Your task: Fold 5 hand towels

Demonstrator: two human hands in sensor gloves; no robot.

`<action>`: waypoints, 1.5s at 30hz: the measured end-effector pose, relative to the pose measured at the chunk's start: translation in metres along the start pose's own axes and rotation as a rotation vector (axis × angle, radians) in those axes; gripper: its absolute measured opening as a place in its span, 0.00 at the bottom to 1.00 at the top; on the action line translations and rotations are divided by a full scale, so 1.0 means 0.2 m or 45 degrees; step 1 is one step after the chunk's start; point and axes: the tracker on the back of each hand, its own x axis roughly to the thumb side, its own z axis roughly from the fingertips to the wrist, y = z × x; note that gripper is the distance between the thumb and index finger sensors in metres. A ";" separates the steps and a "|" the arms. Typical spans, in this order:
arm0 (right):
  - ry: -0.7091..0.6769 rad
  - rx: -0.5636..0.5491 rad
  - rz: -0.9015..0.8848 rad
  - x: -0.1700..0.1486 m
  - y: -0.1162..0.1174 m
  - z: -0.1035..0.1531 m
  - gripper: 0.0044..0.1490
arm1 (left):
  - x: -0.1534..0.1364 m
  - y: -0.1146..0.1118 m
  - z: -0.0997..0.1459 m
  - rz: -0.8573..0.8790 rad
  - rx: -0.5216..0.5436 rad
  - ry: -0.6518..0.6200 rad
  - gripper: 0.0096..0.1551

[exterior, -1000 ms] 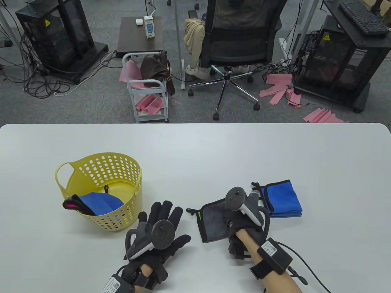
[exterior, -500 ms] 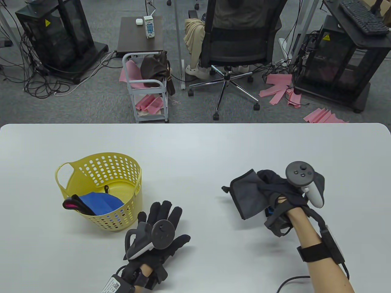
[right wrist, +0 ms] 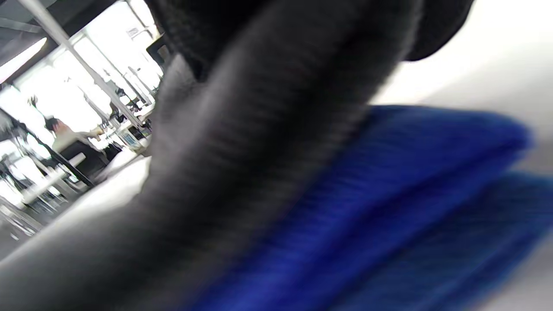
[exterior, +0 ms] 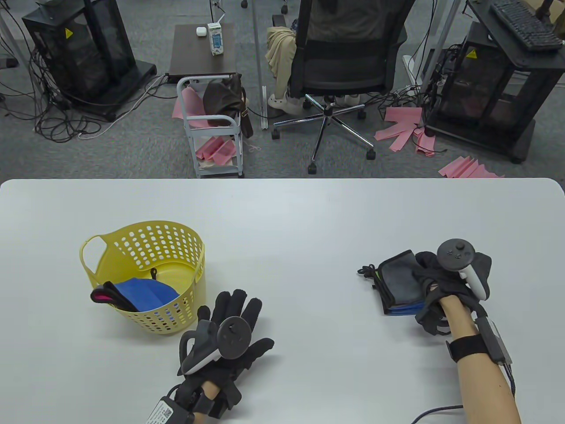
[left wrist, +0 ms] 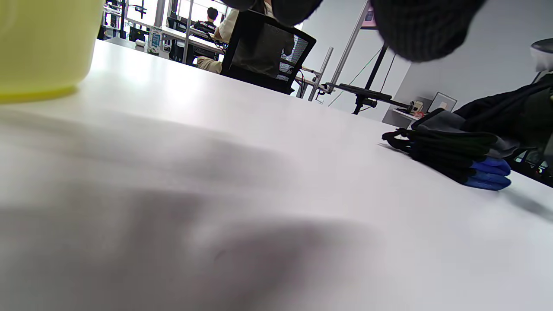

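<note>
A folded grey towel (exterior: 396, 279) lies on top of a folded blue towel (exterior: 404, 308) at the right of the table. My right hand (exterior: 427, 277) grips the grey towel at its right edge, fingers curled over the top. In the right wrist view the grey towel (right wrist: 242, 164) fills the frame with the blue towel (right wrist: 389, 207) under it. The left wrist view has the stack side-on, grey towel (left wrist: 449, 144) over blue towel (left wrist: 488, 175). My left hand (exterior: 234, 311) lies flat on the table, fingers spread, holding nothing.
A yellow perforated basket (exterior: 110, 265) stands at the left, just beyond my left hand, and shows as a yellow wall (left wrist: 43, 43) in the left wrist view. It holds a blue towel (exterior: 145, 295) and a black-and-pink one (exterior: 103, 295). The white table (exterior: 282, 212) stretches behind.
My right hand lifted the grey towel from the table in front of me, carried it right and set it down on the folded blue towel. The left hand stayed put.
</note>
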 end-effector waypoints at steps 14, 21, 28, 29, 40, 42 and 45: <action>-0.201 -0.136 0.164 0.32 -0.15 0.25 0.41 | 0.01 -0.02 -0.02 -0.003 -0.032 -0.024 0.55; -0.527 -0.079 0.167 0.66 -0.10 0.50 0.37 | 0.02 -0.01 -0.01 -0.012 -0.023 -0.031 0.55; -0.671 0.146 0.316 0.86 0.12 0.69 0.50 | 0.03 -0.01 -0.01 -0.017 -0.025 -0.040 0.55; -0.674 0.166 0.335 0.87 0.14 0.70 0.53 | 0.03 -0.02 -0.01 -0.019 -0.025 -0.041 0.54; -0.705 0.306 0.467 0.79 0.46 0.72 0.59 | 0.04 -0.05 -0.04 -0.045 -0.066 -0.040 0.55; -0.718 0.309 0.504 0.77 0.51 0.71 0.59 | 0.05 -0.07 -0.05 -0.058 -0.082 -0.039 0.55; -0.721 0.311 0.521 0.76 0.53 0.70 0.59 | 0.05 -0.09 -0.06 -0.062 -0.096 -0.038 0.55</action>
